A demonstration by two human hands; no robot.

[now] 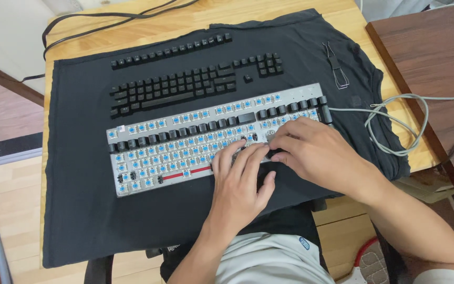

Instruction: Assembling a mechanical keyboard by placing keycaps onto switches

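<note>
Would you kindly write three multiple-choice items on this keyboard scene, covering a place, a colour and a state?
1. Where do the loose black keycaps lie?
A. On the dark cloth beyond the keyboard
B. In a bowl
C. On the floor

2. What colour are the exposed switches?
A. Green
B. Blue
C. Yellow

3. How does the keyboard stand?
A. All keycaps on
B. Most keycaps off, some on
C. Upside down

Answers:
1 A: the rows of caps sit on the cloth at the keyboard's far side.
2 B: blue stems show across the plate.
3 B: bare switches dominate, with some black caps in place; both the left hand and right hand rest on its right part.
</note>
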